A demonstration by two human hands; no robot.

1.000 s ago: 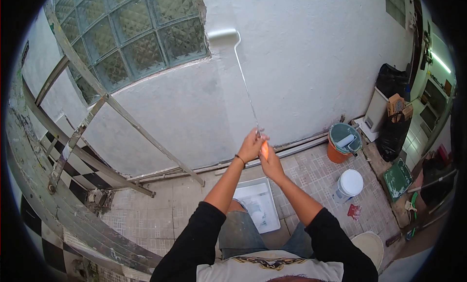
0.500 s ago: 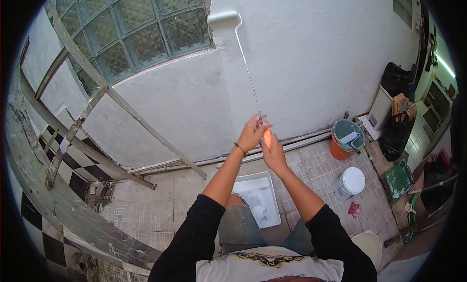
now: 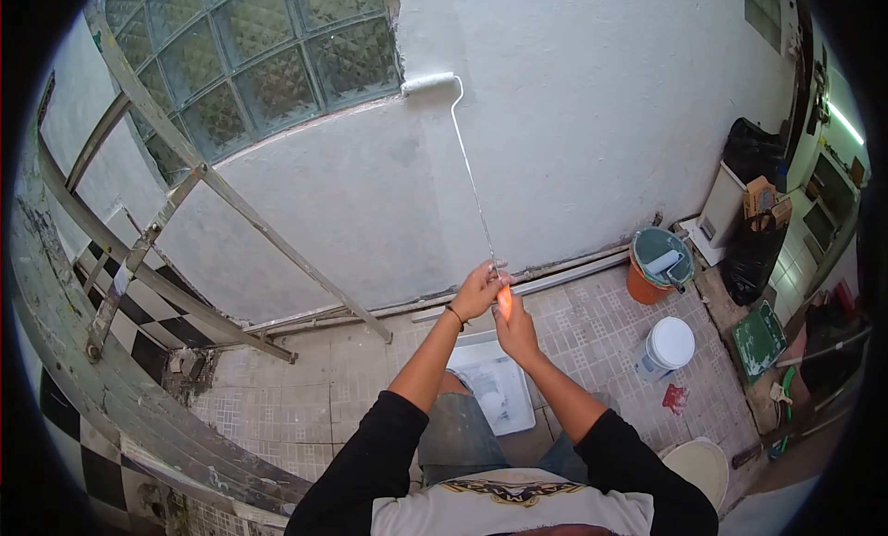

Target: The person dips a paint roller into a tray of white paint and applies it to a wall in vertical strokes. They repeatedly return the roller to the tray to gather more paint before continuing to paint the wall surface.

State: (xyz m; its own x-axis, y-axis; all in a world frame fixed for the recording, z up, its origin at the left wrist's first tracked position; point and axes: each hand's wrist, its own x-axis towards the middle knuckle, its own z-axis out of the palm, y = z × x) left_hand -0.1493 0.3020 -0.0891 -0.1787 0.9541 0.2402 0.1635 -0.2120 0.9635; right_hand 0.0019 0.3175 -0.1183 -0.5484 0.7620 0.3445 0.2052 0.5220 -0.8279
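Note:
A paint roller (image 3: 429, 84) with a long thin metal rod lies against the white wall (image 3: 573, 120), its sleeve at the lower right corner of the glass-block window (image 3: 277, 69). My left hand (image 3: 475, 291) is closed round the rod just above the orange handle (image 3: 504, 302). Lower down, my right hand (image 3: 516, 332) grips that handle. Below my hands a white paint tray (image 3: 525, 411) with paint smears rests on the tiled floor, partly covered by my left arm and leg.
A metal-legged ladder (image 3: 268, 231) stands at the left. To the right are an orange bucket (image 3: 645, 286) holding another roller, a white paint bucket (image 3: 670, 343), black bags (image 3: 756, 258), a green tray (image 3: 758, 340) and a round pale lid (image 3: 700, 469).
The roller has moved down the wall, from beside the window to its lower corner. Both hands have come down with it, still holding it.

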